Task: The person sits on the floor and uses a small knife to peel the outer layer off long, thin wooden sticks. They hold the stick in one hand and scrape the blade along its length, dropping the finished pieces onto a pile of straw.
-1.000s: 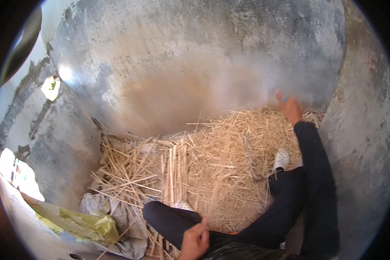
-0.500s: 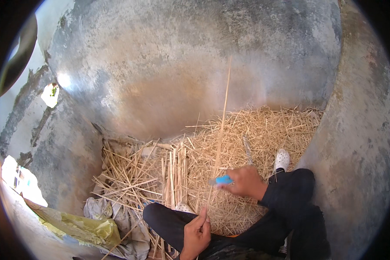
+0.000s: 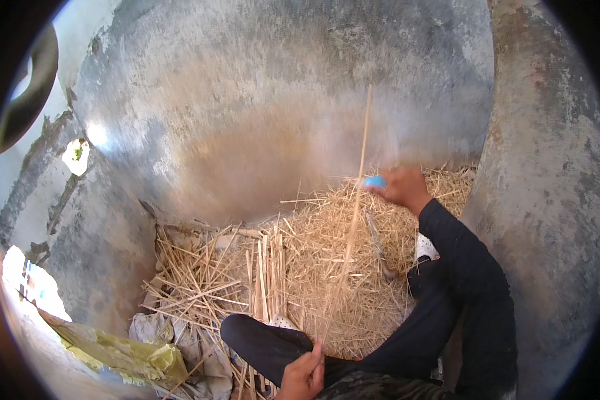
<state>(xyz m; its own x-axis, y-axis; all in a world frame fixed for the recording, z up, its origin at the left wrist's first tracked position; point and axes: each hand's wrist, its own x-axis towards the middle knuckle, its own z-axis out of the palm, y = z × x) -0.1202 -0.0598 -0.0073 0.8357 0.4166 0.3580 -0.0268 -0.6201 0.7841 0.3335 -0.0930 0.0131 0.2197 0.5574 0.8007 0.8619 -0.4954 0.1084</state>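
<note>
A long, thin pale strip [image 3: 366, 137], like split bamboo or cane, rises from my lap toward the far wall. Its near end is pinched between the thumb and fingers of my left hand [image 3: 303, 375], low beside my bent knee. My right hand [image 3: 407, 188] reaches far forward, closed round a small blue-handled cutter [image 3: 375, 181] held against the strip's upper part. Motion blurs the cutter's blade, and the strip's lower half is smeared too.
Shavings [image 3: 320, 267] cover the floor ahead, with a curved metal blade [image 3: 375, 237] on them. Split sticks [image 3: 263, 267] lie left of centre. Crumpled grey cloth [image 3: 203, 357] and a yellowish sack [image 3: 143, 360] sit at lower left. Concrete walls [image 3: 267, 120] close in the space.
My right hand has slid the cutter away from me along the strip, from near my lap to its upper part. My left hand keeps hold of the near end, slightly lower.
</note>
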